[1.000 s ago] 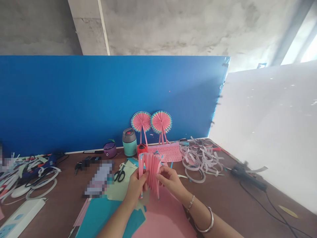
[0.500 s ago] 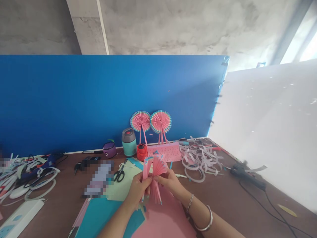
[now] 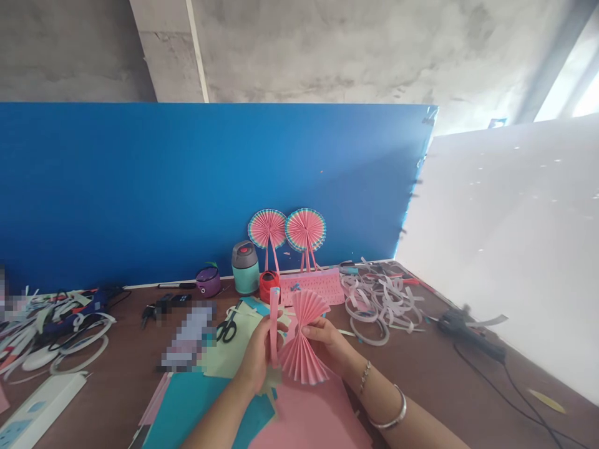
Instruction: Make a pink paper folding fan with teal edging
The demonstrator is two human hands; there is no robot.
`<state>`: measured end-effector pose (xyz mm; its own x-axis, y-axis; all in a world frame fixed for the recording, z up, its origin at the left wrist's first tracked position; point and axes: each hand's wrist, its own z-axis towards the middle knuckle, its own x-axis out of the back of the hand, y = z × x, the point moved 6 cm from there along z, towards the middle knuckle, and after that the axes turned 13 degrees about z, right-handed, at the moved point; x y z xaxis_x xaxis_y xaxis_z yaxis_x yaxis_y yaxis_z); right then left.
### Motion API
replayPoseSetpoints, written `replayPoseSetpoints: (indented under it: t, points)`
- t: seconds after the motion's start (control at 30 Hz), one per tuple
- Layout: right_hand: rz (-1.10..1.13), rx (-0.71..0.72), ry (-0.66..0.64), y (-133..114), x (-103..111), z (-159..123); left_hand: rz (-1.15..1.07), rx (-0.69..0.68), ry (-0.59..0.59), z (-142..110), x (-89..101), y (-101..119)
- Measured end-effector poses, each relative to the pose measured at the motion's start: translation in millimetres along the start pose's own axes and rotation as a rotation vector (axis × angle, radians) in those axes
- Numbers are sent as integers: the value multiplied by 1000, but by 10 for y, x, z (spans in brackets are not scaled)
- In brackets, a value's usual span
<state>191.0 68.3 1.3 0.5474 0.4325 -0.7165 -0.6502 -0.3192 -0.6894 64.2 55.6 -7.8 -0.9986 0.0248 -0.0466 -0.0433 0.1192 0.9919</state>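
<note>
Pinched at its middle, a pleated pink paper fan spreads above and below the fingers of my right hand. My left hand is closed around a narrow pink folded paper strip, held upright just left of the fan. Under both hands lies a pink paper sheet, with teal paper to its left. Black scissors rest on pale green paper. Two finished round pink paper fans with coloured rims lean against the blue panel.
A teal flask, a red roll and a purple pot stand along the back. Tangled white strips lie at right, near a black power strip. A white power strip sits front left.
My hands have moved slightly apart. The pleated fan in my right hand has turned and spread wider, and the folded strip in my left hand now stands separate from it.
</note>
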Motion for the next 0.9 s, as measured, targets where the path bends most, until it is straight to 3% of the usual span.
replayPoseSetpoints:
  t: [0.17,0.3,0.6,0.9]
  points:
    - [19,-45,-81,44,-70,-14,47,-95,-24,25,-38,-11]
    - [-26,-46,-85,62,-67,0,42,-84,-51,66,-73,-77]
    - [-61,-45,-56,41,-26,-20,101,-40,119,84,98,-95]
    - [-85,-48,-17,107,41,11,151,-175,-38,86,-46,-101]
